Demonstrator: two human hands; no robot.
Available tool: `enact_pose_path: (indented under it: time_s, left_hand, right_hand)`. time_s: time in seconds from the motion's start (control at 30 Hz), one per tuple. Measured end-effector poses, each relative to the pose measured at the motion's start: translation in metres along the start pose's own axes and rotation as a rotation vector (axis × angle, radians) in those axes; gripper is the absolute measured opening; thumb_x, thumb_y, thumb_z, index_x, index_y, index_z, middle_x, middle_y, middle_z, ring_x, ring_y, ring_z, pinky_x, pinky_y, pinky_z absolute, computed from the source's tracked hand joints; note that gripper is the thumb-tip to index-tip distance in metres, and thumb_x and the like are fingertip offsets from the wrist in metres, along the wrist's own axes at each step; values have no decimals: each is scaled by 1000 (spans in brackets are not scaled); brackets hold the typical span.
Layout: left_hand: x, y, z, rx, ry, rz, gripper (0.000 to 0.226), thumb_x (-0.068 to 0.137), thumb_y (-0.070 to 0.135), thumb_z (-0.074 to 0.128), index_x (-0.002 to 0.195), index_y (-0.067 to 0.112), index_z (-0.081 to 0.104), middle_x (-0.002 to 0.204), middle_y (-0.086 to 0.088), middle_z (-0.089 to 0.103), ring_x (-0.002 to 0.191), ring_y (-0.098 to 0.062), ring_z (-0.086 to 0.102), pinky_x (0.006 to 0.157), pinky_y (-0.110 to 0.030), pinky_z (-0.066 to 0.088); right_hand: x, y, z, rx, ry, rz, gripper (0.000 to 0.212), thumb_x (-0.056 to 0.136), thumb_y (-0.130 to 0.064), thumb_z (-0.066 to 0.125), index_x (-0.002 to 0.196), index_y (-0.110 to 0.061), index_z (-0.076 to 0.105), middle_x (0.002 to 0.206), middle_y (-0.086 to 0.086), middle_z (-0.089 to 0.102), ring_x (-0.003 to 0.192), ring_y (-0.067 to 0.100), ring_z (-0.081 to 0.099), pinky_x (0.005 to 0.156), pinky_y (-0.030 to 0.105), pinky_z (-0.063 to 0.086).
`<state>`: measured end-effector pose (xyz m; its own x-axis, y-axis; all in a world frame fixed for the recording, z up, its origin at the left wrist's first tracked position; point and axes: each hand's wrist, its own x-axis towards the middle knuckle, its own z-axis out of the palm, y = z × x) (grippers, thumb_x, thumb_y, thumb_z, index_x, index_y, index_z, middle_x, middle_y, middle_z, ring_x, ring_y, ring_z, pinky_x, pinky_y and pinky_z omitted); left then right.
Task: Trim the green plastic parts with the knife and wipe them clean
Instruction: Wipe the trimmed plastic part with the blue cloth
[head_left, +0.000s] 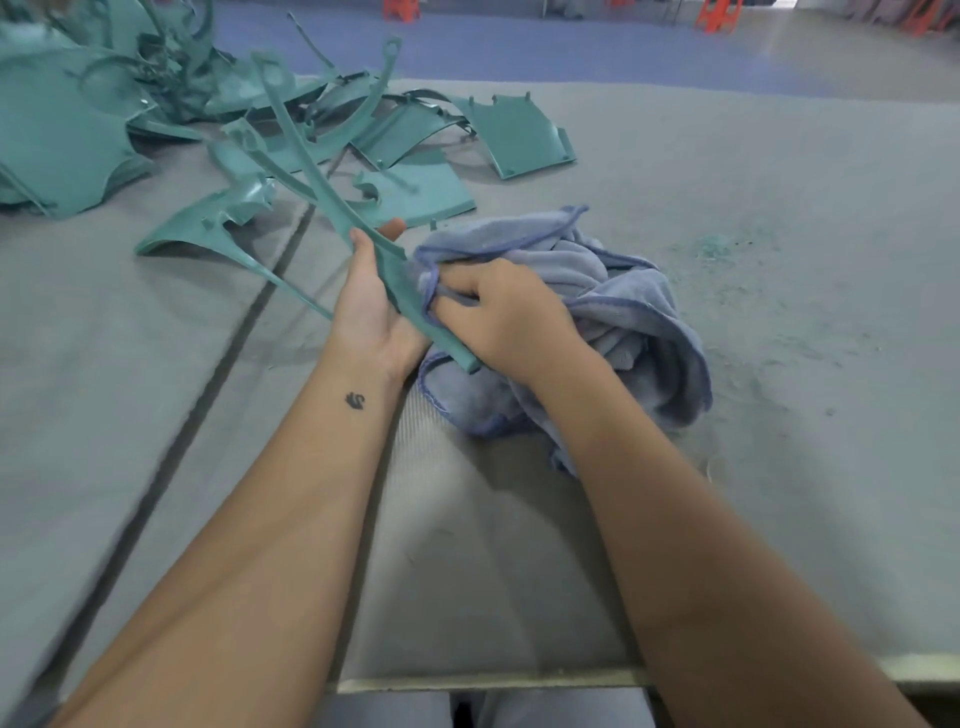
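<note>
A long, curved green plastic strip runs from a ring-shaped tip at the upper left down to the middle of the view. My left hand grips its lower part, thumb on the far side. My right hand holds a bunched blue-grey cloth and presses a fold of it against the strip's lower end. The rest of the cloth lies heaped on the table to the right. No knife is in view.
A pile of green plastic parts covers the far left of the grey felt table, with flat curved panels at its right side. Green shavings are scattered right of the cloth. The table's front edge is near me.
</note>
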<state>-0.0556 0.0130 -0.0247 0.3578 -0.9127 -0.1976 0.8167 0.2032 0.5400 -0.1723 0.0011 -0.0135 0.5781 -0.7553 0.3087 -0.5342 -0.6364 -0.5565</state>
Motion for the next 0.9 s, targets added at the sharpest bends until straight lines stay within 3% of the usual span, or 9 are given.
enact_pose_path:
  time_s: [0.13,0.23,0.33,0.47,0.6,0.67,0.73,0.8,0.9]
  left_hand:
    - [-4,-1,1,-44,-2,60,44,104,46,30,97,11,56,86,-14,71,85,-31,69,84,-46,56]
    - [-5,-2,0,27,63,76,42,104,46,29,101,14,57,83,-12,69,71,-27,71,67,-40,60]
    - [-5,2,-2,73,66,-1,48,103,50,31,125,15,54,94,-16,69,66,-28,72,50,-36,58]
    - [-4,4,-4,41,-16,-9,50,104,49,28,119,13,58,98,-18,70,85,-30,71,67,-36,60]
    - [-4,5,-4,34,-5,38,54,102,49,29,87,8,62,76,-8,68,72,-22,67,73,-32,58]
    - [-5,5,-4,37,-11,47,54,101,46,30,79,8,61,68,-7,67,64,-22,67,64,-29,59]
    - [-7,4,-4,47,36,34,55,102,46,30,74,7,57,55,-5,62,51,-19,64,50,-23,54]
    - [-9,2,-4,59,91,21,56,102,49,30,74,8,55,47,-3,56,43,-17,61,43,-19,49]
    - [-8,2,-4,68,111,42,54,103,48,30,75,8,53,56,-8,60,52,-23,65,51,-28,56]
  right_hand:
    - [4,-2,6,-332,88,-4,29,98,-27,42,102,-11,65,108,9,66,100,28,56,81,36,37]
    - [-3,-8,7,-263,50,-96,32,93,-27,50,65,-11,56,61,4,53,66,26,50,58,33,29]
    - [-7,-13,7,-190,-28,-195,35,92,-26,55,63,-5,57,56,5,51,58,23,45,55,37,30]
    - [0,-10,10,-189,-126,-256,22,97,-25,47,104,-13,64,108,3,66,106,21,55,87,32,38]
    - [2,-15,22,-351,-186,-214,50,101,-33,33,150,-22,29,156,-8,30,142,10,22,112,32,18]
    - [5,-17,20,-246,-153,-175,40,96,-30,40,134,-26,51,140,-4,52,128,14,43,104,34,32]
    - [8,-19,13,3,-96,-39,20,88,-24,48,79,-26,66,83,-1,67,80,18,56,77,35,48]
    - [10,-19,9,94,-34,57,33,82,-21,51,53,-17,37,51,1,38,54,16,32,54,33,37]
    - [6,-20,-1,129,17,106,43,81,-23,54,52,-16,23,48,0,23,51,13,20,48,32,21]
